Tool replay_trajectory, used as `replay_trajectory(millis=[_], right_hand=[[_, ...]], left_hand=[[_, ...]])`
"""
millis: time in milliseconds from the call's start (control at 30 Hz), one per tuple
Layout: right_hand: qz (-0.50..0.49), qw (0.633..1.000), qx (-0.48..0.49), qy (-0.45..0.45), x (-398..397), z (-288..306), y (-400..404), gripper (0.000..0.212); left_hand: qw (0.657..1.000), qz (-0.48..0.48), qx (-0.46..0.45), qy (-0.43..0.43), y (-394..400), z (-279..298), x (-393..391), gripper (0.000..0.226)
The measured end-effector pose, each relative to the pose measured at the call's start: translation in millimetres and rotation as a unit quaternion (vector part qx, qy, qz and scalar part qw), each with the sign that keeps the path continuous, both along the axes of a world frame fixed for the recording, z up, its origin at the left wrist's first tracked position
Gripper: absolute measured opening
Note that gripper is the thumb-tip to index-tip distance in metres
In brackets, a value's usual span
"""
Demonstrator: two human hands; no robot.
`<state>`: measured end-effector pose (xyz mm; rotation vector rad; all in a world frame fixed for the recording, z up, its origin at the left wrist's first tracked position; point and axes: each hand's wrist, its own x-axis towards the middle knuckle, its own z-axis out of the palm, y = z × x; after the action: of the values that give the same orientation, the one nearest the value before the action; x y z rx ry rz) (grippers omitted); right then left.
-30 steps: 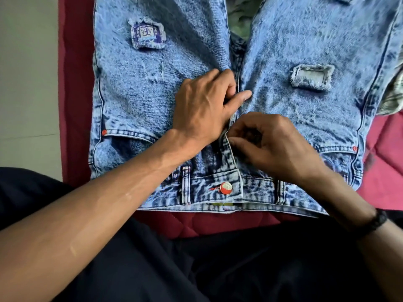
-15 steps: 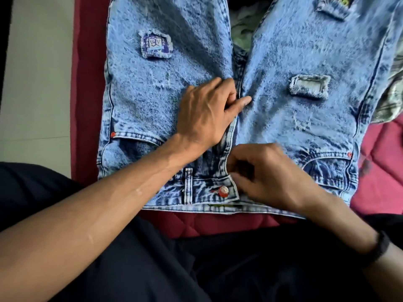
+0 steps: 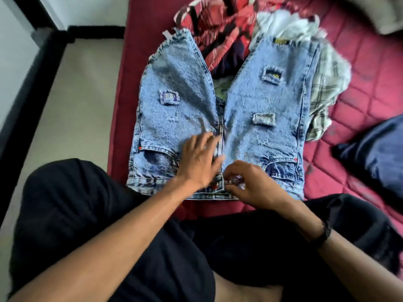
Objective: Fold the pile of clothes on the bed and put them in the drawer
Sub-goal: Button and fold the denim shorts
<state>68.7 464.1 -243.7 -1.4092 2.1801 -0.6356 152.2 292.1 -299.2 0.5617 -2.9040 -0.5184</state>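
Now a person sits on a red bed (image 3: 359, 68), denim shorts (image 3: 257, 136) spread flat before them. Left hand (image 3: 199, 162) rests on the fly, fingers straight and apart. Right hand (image 3: 250, 184) pinches the waistband, fingers curled together. At twelve o'clock, beyond the shorts, lies a clothes pile (image 3: 220, 25).

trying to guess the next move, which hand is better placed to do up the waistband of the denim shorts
Probably the right hand: its curled fingers are already pinching the waistband edge of the denim shorts, beside the fly. The left hand lies flat on the denim next to the zip, better suited to holding the fabric steady.
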Motion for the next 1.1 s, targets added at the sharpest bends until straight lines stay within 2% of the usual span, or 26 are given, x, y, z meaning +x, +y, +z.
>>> replay_trajectory(millis=[67, 167, 267, 333, 400, 433, 500, 600, 667, 733, 800, 867, 900, 933, 1000, 1033, 1100], right_hand=[[0.023, 0.999, 0.042, 0.005, -11, 11, 15, 0.035], [0.052, 0.985, 0.124, 0.104, -16, 19, 35, 0.060], [0.062, 0.947, 0.179, 0.258, -9, 17, 47, 0.058], [0.048, 0.935, 0.196, 0.291, -7, 14, 50, 0.060], [-0.014, 0.925, 0.201, 0.323, -1, 17, 52, 0.050], [-0.079, 0.918, 0.195, 0.336, 4, 19, 54, 0.042], [-0.228, 0.907, 0.188, 0.301, 10, 19, 59, 0.031], [-0.341, 0.914, 0.180, 0.126, 12, 21, 60, 0.030], [-0.396, 0.911, 0.113, -0.020, 11, 27, 53, 0.032], [-0.435, 0.895, 0.007, -0.097, 18, 34, 46, 0.032], [-0.465, 0.882, -0.063, -0.028, 26, 38, 38, 0.044], [-0.500, 0.855, -0.131, 0.028, 32, 45, 25, 0.048], [-0.495, 0.853, -0.153, 0.058, 34, 50, 13, 0.050], [-0.472, 0.861, -0.161, 0.098, 34, 55, 3, 0.046], [-0.395, 0.885, -0.182, 0.165, 34, 64, -27, 0.017], [-0.333, 0.907, -0.184, 0.182, 38, 72, -46, 0.017], [-0.184, 0.955, -0.147, 0.180, 52, 82, -77, 0.035]], left_hand=[[0.995, -0.032, -0.021, -0.089, 30, -1, 30, 0.076], [0.981, -0.102, -0.018, -0.162, 45, 7, 60, 0.092], [0.959, -0.159, -0.049, -0.229, 17, 30, 79, 0.099], [0.954, -0.134, -0.061, -0.262, -5, 43, 93, 0.107], [0.950, -0.121, -0.091, -0.274, -17, 54, 107, 0.116], [0.949, -0.119, -0.110, -0.270, -18, 60, 111, 0.117], [0.962, -0.085, -0.134, -0.222, -17, 64, 112, 0.107], [0.981, 0.080, -0.167, -0.055, -16, 72, 111, 0.070], [0.966, 0.223, -0.123, 0.052, -18, 77, 115, 0.048], [0.939, 0.332, -0.006, 0.086, -26, 80, 121, 0.039], [0.921, 0.369, 0.083, 0.097, -28, 82, 122, 0.042], [0.917, 0.349, 0.097, 0.168, -23, 87, 117, 0.045], [0.917, 0.328, 0.087, 0.209, -22, 91, 116, 0.047], [0.920, 0.298, 0.077, 0.244, -17, 93, 114, 0.049], [0.927, 0.229, 0.065, 0.290, -14, 96, 117, 0.051], [0.930, 0.204, 0.063, 0.300, -16, 96, 121, 0.052], [0.933, 0.173, 0.064, 0.309, -22, 98, 126, 0.052]])
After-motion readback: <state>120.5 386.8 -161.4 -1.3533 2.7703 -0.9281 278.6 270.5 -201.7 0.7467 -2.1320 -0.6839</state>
